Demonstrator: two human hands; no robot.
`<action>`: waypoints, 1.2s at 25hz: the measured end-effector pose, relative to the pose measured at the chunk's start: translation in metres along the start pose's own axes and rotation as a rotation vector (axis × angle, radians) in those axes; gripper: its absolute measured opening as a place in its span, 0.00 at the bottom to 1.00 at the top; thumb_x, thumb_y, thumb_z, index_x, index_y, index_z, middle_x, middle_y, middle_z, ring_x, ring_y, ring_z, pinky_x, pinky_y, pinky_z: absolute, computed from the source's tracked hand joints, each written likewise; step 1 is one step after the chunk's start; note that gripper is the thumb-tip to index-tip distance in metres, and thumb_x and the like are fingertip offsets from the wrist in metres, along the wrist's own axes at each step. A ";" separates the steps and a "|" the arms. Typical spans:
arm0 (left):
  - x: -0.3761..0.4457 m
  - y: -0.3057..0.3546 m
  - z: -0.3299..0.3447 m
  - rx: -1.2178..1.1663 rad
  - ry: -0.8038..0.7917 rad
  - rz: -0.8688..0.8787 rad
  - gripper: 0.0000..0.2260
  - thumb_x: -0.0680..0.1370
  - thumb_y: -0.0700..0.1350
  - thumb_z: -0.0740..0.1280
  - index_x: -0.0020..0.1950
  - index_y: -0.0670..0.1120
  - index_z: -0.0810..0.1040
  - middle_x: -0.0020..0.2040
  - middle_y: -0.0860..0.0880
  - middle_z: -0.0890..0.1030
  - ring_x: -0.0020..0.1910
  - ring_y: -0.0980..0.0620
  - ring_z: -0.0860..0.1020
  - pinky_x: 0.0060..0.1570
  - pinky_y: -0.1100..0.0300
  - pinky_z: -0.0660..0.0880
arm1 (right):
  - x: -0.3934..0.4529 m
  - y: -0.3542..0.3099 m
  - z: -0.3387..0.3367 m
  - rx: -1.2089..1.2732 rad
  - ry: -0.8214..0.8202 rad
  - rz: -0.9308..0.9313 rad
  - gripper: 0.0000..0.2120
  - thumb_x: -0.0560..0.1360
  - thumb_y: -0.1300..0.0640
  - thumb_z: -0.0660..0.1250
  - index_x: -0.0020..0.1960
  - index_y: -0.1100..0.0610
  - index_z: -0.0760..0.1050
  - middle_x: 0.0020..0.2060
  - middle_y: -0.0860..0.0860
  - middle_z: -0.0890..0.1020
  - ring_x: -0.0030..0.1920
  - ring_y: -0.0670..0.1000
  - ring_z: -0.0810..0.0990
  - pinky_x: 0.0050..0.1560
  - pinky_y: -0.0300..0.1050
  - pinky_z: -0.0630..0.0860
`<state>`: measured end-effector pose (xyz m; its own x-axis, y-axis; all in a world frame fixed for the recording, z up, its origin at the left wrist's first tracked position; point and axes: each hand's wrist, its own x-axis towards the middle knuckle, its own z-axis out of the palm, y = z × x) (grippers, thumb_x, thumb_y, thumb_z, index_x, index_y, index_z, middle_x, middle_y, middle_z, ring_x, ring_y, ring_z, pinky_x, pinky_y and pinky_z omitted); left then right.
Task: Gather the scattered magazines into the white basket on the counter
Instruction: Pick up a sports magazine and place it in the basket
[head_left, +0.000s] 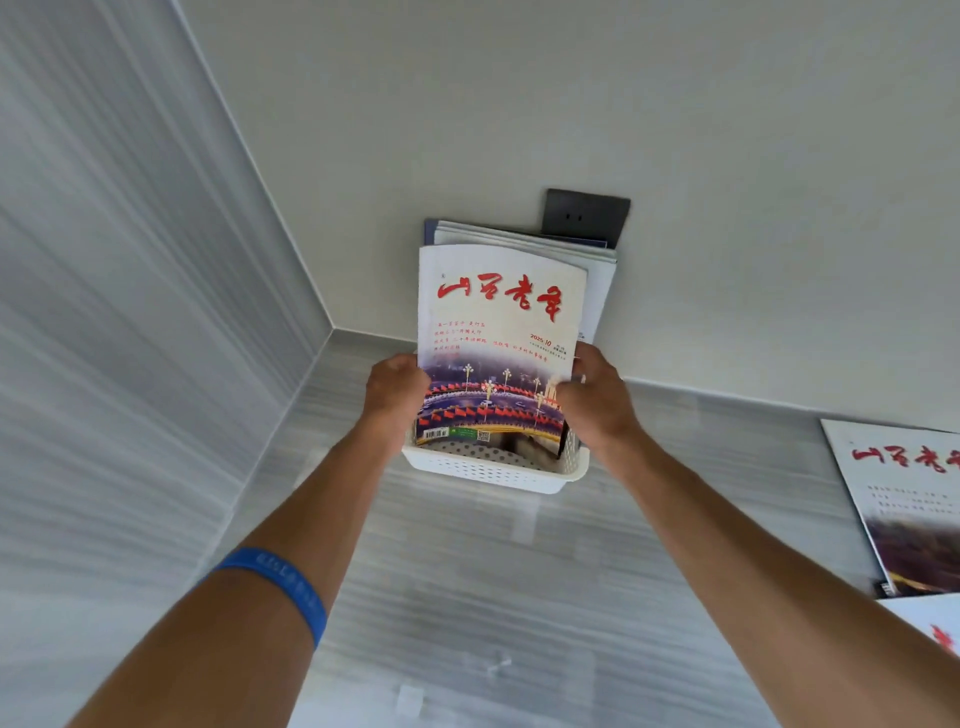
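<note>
A white perforated basket stands on the grey counter against the back wall. A magazine with red calligraphy on a white cover stands upright in it, its lower edge inside the basket. My left hand grips its left edge and my right hand grips its right edge. Behind it several more magazines lean upright against the wall inside the basket. Another magazine of the same kind lies flat on the counter at the far right, and a further one shows just below it.
A dark wall socket sits on the wall just behind the basket. The counter runs into a corner on the left, where a grey striped side wall rises. A blue wristband is on my left forearm.
</note>
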<state>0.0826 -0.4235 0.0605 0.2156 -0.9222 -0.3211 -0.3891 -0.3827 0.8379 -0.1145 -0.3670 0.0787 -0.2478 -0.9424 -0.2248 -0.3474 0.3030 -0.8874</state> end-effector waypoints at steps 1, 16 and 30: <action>-0.003 0.002 0.001 0.009 -0.012 -0.011 0.14 0.78 0.34 0.58 0.54 0.42 0.81 0.53 0.39 0.83 0.38 0.50 0.75 0.30 0.62 0.68 | 0.002 0.002 0.001 0.031 -0.017 0.003 0.28 0.75 0.68 0.56 0.70 0.48 0.66 0.68 0.48 0.75 0.66 0.54 0.74 0.46 0.37 0.73; -0.241 -0.071 0.144 0.109 -0.542 0.113 0.22 0.75 0.38 0.66 0.69 0.48 0.74 0.65 0.46 0.79 0.59 0.50 0.79 0.52 0.59 0.76 | -0.194 0.185 -0.117 0.043 0.162 0.417 0.25 0.68 0.62 0.65 0.65 0.56 0.73 0.62 0.54 0.77 0.65 0.56 0.76 0.60 0.46 0.73; -0.383 -0.081 0.317 0.425 -0.817 0.024 0.07 0.74 0.40 0.61 0.45 0.43 0.79 0.56 0.47 0.83 0.49 0.46 0.81 0.42 0.59 0.79 | -0.265 0.335 -0.331 -0.584 0.260 0.719 0.27 0.68 0.47 0.70 0.63 0.55 0.68 0.60 0.55 0.75 0.60 0.59 0.74 0.57 0.53 0.73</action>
<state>-0.2523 -0.0569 -0.0245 -0.4337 -0.6209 -0.6530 -0.7166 -0.2017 0.6677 -0.4647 0.0315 -0.0254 -0.7457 -0.4639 -0.4782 -0.4123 0.8851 -0.2156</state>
